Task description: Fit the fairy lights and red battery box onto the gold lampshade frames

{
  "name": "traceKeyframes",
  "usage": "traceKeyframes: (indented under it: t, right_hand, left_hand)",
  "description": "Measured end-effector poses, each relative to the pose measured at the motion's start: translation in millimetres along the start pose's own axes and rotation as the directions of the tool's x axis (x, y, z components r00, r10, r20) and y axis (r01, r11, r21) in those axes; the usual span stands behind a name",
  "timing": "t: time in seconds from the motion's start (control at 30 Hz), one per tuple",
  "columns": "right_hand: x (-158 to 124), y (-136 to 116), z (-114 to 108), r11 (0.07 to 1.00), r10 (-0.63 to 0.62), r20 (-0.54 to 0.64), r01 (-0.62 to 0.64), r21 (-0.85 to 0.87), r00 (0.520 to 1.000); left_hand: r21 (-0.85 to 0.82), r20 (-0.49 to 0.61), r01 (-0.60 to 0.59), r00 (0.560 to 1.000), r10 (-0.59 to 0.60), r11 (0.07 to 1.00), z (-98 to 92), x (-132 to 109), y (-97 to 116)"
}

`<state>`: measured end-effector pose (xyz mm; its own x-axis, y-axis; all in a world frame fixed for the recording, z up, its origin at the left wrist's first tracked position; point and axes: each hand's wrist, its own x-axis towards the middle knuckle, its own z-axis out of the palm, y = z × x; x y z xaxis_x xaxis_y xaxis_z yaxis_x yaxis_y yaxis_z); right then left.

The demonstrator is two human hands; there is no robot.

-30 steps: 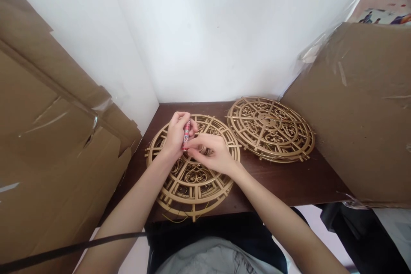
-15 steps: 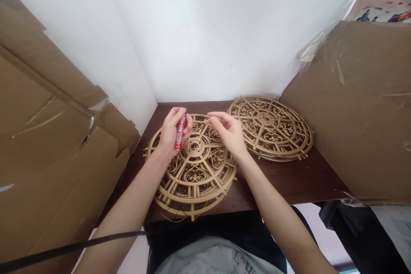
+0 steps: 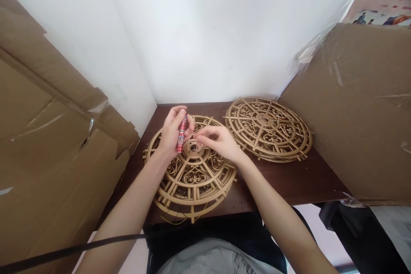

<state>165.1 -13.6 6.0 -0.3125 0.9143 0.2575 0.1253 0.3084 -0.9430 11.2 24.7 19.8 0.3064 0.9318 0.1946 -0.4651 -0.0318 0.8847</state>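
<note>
My left hand is closed around a slim red tube with printed markings and a pale band near its middle. The tube points up and away, over the left part of a gold openwork disc. Thumb and forefinger of my right hand come together in a pinch just above the disc's hub, close to my left fingertips. What the pinch holds, if anything, is too small to make out. Scrollwork panels and spokes fill the disc, which lies on other similar discs.
A second stack of gold discs lies at the back right of the dark brown table. Cardboard stands along the left, and more cardboard on the right. Behind is a white wall. A black strap crosses the lower left.
My right hand has moved left and slightly toward me, from the disc's far right part to its hub, and its fingertips have closed. My left hand stays nearly still with the red tube.
</note>
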Motion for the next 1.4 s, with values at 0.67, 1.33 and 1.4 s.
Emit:
traceKeyframes:
  t: [0.67,1.33,1.4]
  right_hand:
    - [-1,3,-16,0.955,-0.174,-0.365,0.066,-0.29,0.915]
    - [0,-5,-24,0.991,-0.112,-0.361,0.077,-0.111,0.926]
    - [-5,-9,-31,0.993,-0.087,-0.491,0.036,-0.112,0.867]
  left_hand:
    - [0.064,-0.275,-0.029,0.96,0.045,0.998,-8.8,4,-2]
    - [0.073,-0.271,-0.027,0.962,0.046,0.997,-6.4,3,1]
    - [0.077,-0.276,-0.028,0.96,0.048,0.997,-8.3,4,3]
